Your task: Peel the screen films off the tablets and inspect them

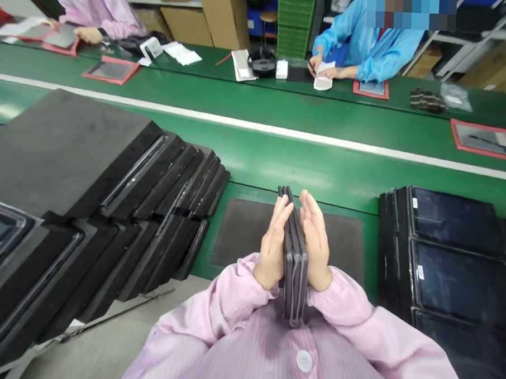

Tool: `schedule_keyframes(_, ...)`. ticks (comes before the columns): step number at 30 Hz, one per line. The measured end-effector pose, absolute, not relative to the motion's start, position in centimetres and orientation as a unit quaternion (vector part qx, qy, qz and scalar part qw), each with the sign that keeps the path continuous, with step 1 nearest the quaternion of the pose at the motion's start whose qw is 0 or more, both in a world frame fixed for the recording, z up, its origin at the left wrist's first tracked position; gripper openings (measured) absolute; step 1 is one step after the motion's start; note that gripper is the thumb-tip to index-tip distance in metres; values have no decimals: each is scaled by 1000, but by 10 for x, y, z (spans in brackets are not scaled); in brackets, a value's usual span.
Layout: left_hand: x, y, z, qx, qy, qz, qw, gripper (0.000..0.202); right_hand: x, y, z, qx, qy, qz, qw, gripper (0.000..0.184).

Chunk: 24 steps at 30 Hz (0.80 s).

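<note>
A few thin dark tablets (295, 264) stand on edge side by side, pressed together in front of my chest. My left hand (272, 245) lies along their left face with its fingers stretched forward. Against the right face rests my right hand (316, 242), palm inward, so the tablets are held between both palms. Their screens are hidden because they face one another or my hands. Below and beyond them is a dark grey mat (241, 231) on the green bench (271, 151).
Tall piles of black foam trays (66, 148) with tablets in them lean at the left. On the right, a black foam tray (410, 246) holds several tablets (454, 276). Across the bench, a person in blue (343, 42) writes, and a person in pink (105, 10) handles red-framed tablets.
</note>
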State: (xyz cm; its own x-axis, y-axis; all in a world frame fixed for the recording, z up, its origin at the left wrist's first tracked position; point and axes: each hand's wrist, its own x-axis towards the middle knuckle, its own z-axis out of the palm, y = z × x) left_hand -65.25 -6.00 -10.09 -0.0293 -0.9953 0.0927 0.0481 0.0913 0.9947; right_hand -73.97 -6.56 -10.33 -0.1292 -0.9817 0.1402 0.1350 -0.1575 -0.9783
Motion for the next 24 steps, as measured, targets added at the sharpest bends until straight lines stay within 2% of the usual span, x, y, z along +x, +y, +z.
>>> schedule_keyframes(3,-656,-78,-80,464,-482,-538,513,48,-736,-83,-88,-385,470,-568,555,47)
schedule_keyframes(5,-657,-86,-79,471,-445,-566,510,48,-734,-90,-89,-359,487,-555,571,49)
schedule_keyframes(20,-661,-125,-83,493,-352,-621,498,46,-731,-127,-94,-332,510,-537,585,48)
schedule_keyframes(22,-660,-132,-92,482,-361,-628,493,49,-733,-130,-102,-356,509,-541,567,50)
schedule_keyframes(24,-655,-133,-110,473,-401,-618,484,53,-735,-125,-119,-418,488,-573,508,52)
